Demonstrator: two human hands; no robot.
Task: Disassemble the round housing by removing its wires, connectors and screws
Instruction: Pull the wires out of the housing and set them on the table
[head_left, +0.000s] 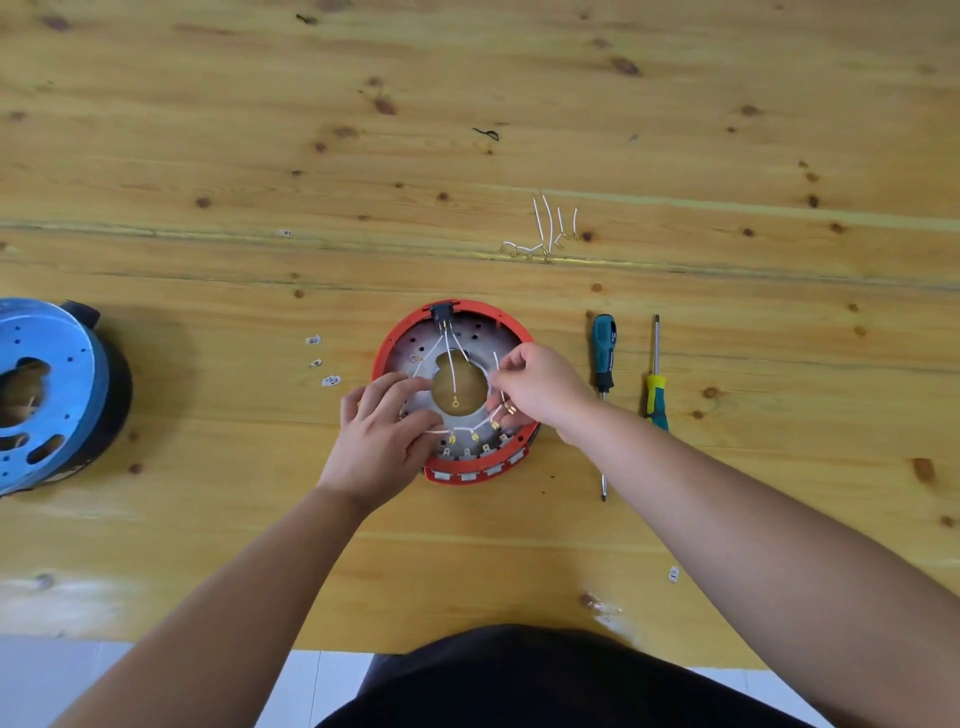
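The housing (457, 317) sits at the middle of the wooden table (467, 104), a round shell with a red rim and a grey plate inside, pierced by small holes and one large central opening through which the wood shows. A black switch (441, 313) is set in its far edge, and thin white wires (451, 364) fan from it toward the centre, one ending in a brass ring terminal (455, 401) over the opening. More white wires with brass connectors (474, 435) curve along the near inner rim, above a row of white slots in the red wall.

The left hand (387, 431) rests on the plate's left side, fingers loosely bent and pressing down (one wire runs under its fingertips). The right hand (537, 387) pinches a white wire at the right edge of the opening, fingers curled round it.

No writing can be read; the small white tags (322, 361) left of the housing are too small to make out.

Two screwdrivers (603, 358) lie just right of the housing, well apart from the removed wires (545, 228) on the far side. A blue housing (47, 395) stands at the table's left edge. Bare wood stretches wide on the far side and between the arms, up to the near table edge.
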